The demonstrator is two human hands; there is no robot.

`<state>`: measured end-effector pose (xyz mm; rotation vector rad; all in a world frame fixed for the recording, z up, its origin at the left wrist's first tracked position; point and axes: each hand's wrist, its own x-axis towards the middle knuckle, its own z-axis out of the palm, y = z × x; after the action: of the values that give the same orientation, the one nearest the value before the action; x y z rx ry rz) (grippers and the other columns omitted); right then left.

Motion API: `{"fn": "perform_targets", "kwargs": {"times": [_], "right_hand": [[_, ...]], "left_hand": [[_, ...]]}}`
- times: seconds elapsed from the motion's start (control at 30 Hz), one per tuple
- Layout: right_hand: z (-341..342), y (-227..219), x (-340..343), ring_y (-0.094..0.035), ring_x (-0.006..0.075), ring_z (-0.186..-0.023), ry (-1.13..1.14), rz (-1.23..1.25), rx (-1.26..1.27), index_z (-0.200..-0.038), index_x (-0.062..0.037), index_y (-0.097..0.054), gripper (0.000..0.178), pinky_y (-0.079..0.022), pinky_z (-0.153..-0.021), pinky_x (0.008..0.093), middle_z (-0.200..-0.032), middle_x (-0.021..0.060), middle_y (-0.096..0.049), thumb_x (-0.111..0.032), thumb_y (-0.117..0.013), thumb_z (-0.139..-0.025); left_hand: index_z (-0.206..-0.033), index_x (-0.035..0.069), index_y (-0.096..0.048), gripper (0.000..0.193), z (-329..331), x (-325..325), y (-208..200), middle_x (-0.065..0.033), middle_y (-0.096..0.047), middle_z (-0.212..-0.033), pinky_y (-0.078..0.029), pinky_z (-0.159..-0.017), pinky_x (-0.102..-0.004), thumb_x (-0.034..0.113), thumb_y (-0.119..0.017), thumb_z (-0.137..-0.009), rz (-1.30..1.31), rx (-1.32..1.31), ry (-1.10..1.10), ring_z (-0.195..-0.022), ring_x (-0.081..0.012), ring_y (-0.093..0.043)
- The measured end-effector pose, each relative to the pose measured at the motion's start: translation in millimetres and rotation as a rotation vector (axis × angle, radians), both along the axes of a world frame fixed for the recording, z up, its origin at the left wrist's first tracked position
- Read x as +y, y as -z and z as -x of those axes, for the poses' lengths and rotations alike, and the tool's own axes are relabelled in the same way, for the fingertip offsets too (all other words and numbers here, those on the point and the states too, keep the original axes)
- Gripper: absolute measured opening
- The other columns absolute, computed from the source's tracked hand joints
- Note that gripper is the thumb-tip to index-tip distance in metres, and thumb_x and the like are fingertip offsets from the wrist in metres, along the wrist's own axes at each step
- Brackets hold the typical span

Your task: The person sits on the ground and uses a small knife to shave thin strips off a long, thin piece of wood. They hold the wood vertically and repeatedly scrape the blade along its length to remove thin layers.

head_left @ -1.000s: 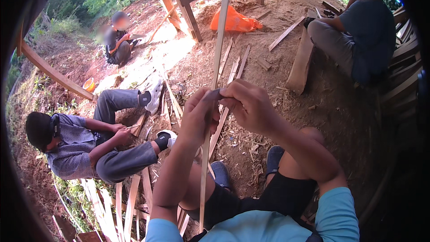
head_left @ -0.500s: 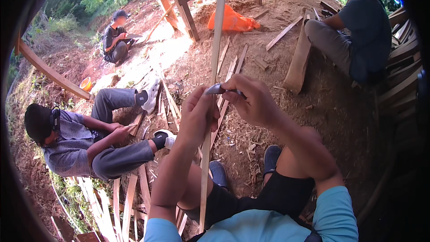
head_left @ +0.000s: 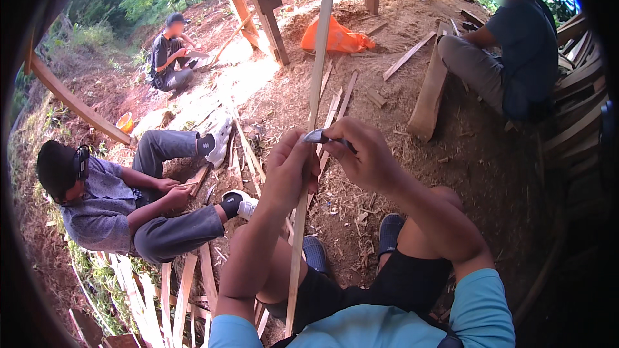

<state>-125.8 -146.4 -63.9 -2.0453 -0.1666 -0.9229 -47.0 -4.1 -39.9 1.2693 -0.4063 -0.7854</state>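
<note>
My left hand (head_left: pixel 290 164) is closed around a long, thin wooden strip (head_left: pixel 320 51), which stands nearly upright and leans a little to the right at its top. The strip's lower end comes down between my legs toward my lap. In my right hand (head_left: pixel 362 153) is a small knife (head_left: pixel 315 136) with a short grey blade and a dark handle. Its blade lies against the strip just above my left fingers, pointing left. Both hands are close together in front of me, and my right fingers hide most of the handle.
A person (head_left: pixel 109 200) sits at left holding a small piece of wood; another (head_left: pixel 171 58) crouches farther back. A third person (head_left: pixel 525 45) sits at right beside a thick plank (head_left: pixel 429 100). An orange bag (head_left: pixel 338 35) lies ahead. Wooden strips (head_left: pixel 184 296) lie at lower left.
My hands sit slightly lower in view, and the strip's top has tilted a little to the right. The knife stays against the strip. The crouching person at the back has moved an arm.
</note>
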Motion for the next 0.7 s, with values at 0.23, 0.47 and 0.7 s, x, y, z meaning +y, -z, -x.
{"fn": "perform_targets", "kwargs": {"times": [0.23, 0.47, 0.7], "right_hand": [[1.2, -0.7, -2.9, -0.058, 0.0335, -0.065, -0.065, -0.007, -0.006, -0.087, -0.0021, -0.051, 0.011, -0.044, -0.056, 0.0386, -0.072, 0.0133, -0.054, -0.007, -0.061, -0.083], [-1.6, -3.1, -5.8, -0.060, 0.0321, -0.065, 0.009, 0.069, -0.025, -0.088, -0.0027, -0.052, 0.012, -0.045, -0.054, 0.0382, -0.074, 0.0124, -0.056, -0.006, -0.062, -0.082], [-7.0, -7.4, -8.9, -0.061, 0.0302, -0.066, 0.151, 0.096, -0.151, -0.086, -0.0034, -0.053, 0.012, -0.046, -0.054, 0.0373, -0.075, 0.0108, -0.056, -0.008, -0.063, -0.082]], "left_hand": [[-0.093, 0.006, -0.051, 0.015, 0.0, 3.3, -0.5, -0.0025, -0.048, -0.057, -0.031, -0.031, -0.0194, 0.018, -0.043, -0.095, -0.022, -0.011, 0.037, -0.036, -0.0082, -0.041], [-0.094, 0.006, -0.051, 0.016, 0.6, 3.6, 3.2, -0.0024, -0.047, -0.057, -0.031, -0.031, -0.0193, 0.020, -0.042, -0.095, 0.019, -0.021, 0.037, -0.036, -0.0082, -0.039], [-0.093, 0.008, -0.050, 0.019, 7.4, 2.7, 2.2, -0.0021, -0.048, -0.056, -0.032, -0.032, -0.0188, 0.025, -0.042, -0.097, 0.038, -0.033, 0.067, -0.035, -0.0079, -0.040]]}}
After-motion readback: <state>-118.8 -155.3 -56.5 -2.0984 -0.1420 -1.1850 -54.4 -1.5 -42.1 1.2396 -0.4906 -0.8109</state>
